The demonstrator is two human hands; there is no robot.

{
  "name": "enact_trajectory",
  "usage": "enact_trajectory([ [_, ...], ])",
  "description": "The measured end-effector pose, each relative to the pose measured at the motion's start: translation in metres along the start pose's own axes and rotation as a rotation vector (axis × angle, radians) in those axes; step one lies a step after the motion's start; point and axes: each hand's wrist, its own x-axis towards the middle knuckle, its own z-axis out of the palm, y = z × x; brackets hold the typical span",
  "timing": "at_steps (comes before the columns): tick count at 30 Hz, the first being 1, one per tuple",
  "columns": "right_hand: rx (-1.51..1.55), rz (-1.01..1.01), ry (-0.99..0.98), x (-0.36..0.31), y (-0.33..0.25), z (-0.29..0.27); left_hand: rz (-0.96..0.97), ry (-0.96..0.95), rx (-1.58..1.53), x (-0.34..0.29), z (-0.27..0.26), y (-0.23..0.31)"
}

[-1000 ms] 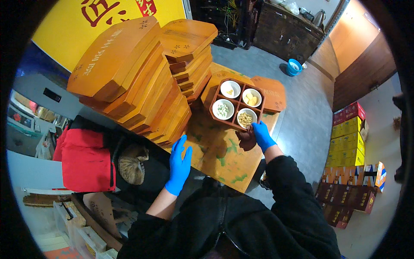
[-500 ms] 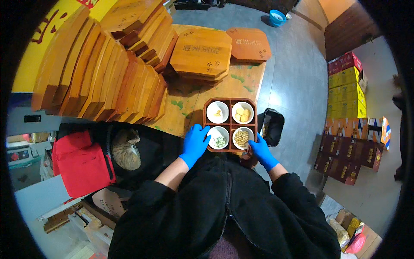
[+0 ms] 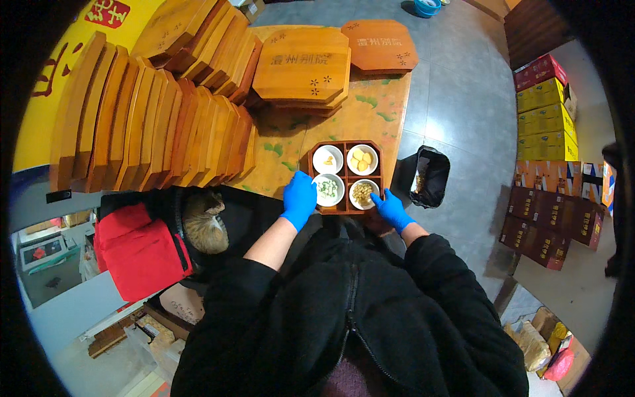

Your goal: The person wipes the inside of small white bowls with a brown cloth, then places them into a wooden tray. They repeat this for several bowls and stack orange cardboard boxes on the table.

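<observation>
A dark brown divided wooden tray (image 3: 345, 184) is at the table's near edge, in front of my body. Its four sections each hold a white bowl. The far-left bowl (image 3: 320, 165) has a few small yellowish pieces, the far-right bowl (image 3: 354, 169) yellow rounded pieces. Chopped green and white bits lie in the near-left bowl (image 3: 320, 201); the near-right bowl (image 3: 357, 204) contains tan nut-like pieces. My blue-gloved left hand (image 3: 299, 200) grips the tray's left side, fingertips beside the near-left bowl. My blue-gloved right hand (image 3: 393, 210) holds its near-right corner, thumb by the near-right bowl.
Octagonal wooden lids (image 3: 152, 126) stand in a long leaning row at left; more lie stacked (image 3: 301, 69) at the table's back. A black-lined bin (image 3: 433, 178) stands on the floor right of the table. A cat (image 3: 205, 228) rests beside a red cloth item (image 3: 142, 255). Boxes (image 3: 546, 126) line the right wall.
The tray looks slightly smaller and has shifted left, away from the table's right edge, with both hands still on it. My right hand sits closer to the near corner. The whole view has shifted.
</observation>
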Motion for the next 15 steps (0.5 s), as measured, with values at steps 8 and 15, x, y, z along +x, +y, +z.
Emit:
enact_trajectory([
  [8, 0.524, -0.106, -0.199, -0.051, -0.020, -0.056, 0.167, -0.264, -0.197, 0.003, 0.005, 0.062],
  [15, 0.944, 0.055, -0.244, -0.063, 0.057, -0.053, 0.395, -0.567, -0.164, 0.008, 0.051, 0.139],
])
